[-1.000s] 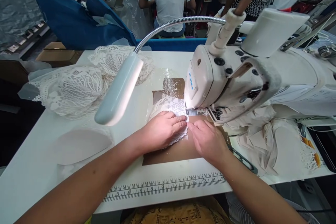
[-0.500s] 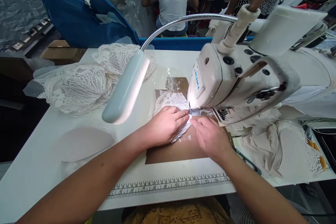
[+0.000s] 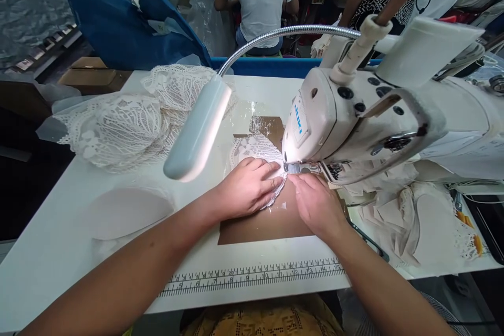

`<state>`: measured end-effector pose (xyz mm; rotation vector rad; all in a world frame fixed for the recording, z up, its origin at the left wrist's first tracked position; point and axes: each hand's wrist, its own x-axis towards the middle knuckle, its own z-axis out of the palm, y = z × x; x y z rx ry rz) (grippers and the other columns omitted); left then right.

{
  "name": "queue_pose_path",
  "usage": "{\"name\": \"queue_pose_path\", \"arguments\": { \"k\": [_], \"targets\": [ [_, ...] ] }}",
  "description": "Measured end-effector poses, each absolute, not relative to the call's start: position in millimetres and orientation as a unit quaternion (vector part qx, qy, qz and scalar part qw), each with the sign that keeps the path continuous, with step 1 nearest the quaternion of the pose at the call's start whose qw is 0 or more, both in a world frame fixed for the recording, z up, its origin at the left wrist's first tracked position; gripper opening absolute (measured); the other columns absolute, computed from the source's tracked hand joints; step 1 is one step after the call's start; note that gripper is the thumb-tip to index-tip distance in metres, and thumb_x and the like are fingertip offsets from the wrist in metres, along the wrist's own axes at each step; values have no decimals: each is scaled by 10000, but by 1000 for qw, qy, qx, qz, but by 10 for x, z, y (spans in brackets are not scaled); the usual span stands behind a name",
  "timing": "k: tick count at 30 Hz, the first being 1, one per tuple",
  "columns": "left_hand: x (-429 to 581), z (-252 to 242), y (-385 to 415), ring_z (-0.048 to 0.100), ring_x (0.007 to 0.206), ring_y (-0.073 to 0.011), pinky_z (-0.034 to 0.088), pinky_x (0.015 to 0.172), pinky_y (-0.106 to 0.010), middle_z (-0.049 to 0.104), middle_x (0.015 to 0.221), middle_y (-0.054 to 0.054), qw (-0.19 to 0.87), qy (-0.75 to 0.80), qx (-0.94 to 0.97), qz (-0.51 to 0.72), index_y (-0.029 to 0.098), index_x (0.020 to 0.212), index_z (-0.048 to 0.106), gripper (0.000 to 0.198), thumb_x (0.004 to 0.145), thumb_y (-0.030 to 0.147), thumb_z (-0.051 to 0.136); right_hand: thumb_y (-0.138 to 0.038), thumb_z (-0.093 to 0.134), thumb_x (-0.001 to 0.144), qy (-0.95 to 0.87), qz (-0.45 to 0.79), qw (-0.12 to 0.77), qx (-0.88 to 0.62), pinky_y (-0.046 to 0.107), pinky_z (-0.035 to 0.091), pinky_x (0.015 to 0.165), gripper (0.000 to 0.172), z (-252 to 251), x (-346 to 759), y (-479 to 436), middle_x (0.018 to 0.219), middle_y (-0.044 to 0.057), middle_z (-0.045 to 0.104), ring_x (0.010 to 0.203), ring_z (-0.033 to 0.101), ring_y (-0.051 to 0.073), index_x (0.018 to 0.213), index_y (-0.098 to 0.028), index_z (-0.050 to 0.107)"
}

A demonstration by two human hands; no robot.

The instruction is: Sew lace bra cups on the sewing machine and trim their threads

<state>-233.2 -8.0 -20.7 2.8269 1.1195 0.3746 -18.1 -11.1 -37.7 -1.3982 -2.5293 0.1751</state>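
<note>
A white lace piece [image 3: 255, 148] lies under the needle area of a white sewing machine [image 3: 315, 110]. My left hand [image 3: 252, 186] rests flat on the lace, fingers stretched toward the presser foot [image 3: 291, 167]. Just right of the foot's front, my right hand [image 3: 317, 202] has its thumb and forefinger pinched at the lace's edge; its other fingers curl under. Brown sheeting [image 3: 255, 231] covers the machine bed beneath both hands. A lamp [image 3: 199, 128] on a bendy metal neck lights this spot.
Piled lace pieces [image 3: 114, 128] sit at the left, with pale oval cup shapes [image 3: 128, 212] nearer me. More fabric pieces [image 3: 425, 220] lie at the right. A printed ruler [image 3: 252, 277] runs along the front edge. Beyond the blue cloth [image 3: 129, 26], a person [image 3: 258, 0] sits facing away.
The lace has turned and shifted under the foot, with less of it showing below my left hand. My left fingers have spread a little; the right hand stays close to the foot.
</note>
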Motion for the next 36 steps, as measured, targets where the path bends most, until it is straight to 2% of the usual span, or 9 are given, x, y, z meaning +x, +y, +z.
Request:
{"name": "queue_pose_path", "arguments": {
  "k": [6, 14, 19, 26, 36],
  "targets": [
    [-2326, -213, -105, 533, 1000, -261, 419, 860, -420, 585, 1263, -146, 56, 342, 928, 137, 152, 1219, 610, 336, 960, 295, 453, -82, 410, 860, -870, 74, 135, -468, 293, 449, 764, 422, -342, -170, -118, 1001, 94, 682, 898, 585, 211, 1183, -182, 662],
    [-2376, -264, -52, 563, 976, -232, 447, 811, -383, 605, 1300, -120, 20, 277, 954, 111, 137, 1190, 629, 301, 972, 185, 426, -66, 440, 844, -900, 17, 78, -428, 285, 402, 620, 406, -328, -198, -134, 857, 78, 652, 731, 534, 193, 1148, -184, 683],
    [-2320, -262, -72, 571, 1009, -244, 473, 837, -398, 607, 1297, -131, 56, 322, 935, 139, 114, 1259, 588, 341, 967, 232, 459, -57, 437, 837, -889, 15, 77, -451, 297, 424, 638, 435, -341, -223, -136, 921, 94, 674, 785, 558, 211, 1191, -176, 662],
    [-2249, -319, -98, 566, 1016, -264, 482, 839, -417, 615, 1255, -164, 50, 349, 924, 151, 96, 1206, 614, 328, 954, 256, 477, -78, 450, 854, -879, 15, 75, -471, 314, 456, 732, 431, -359, -237, -118, 880, 113, 673, 877, 572, 242, 1222, -174, 653],
    [-2239, -267, -60, 555, 1016, -304, 471, 810, -449, 605, 1263, -180, 22, 382, 916, 125, 90, 1220, 618, 398, 947, 332, 460, -61, 426, 863, -872, 42, 101, -477, 299, 427, 696, 431, -368, -213, -123, 860, 100, 659, 853, 568, 227, 1215, -168, 651]
  ]
}}
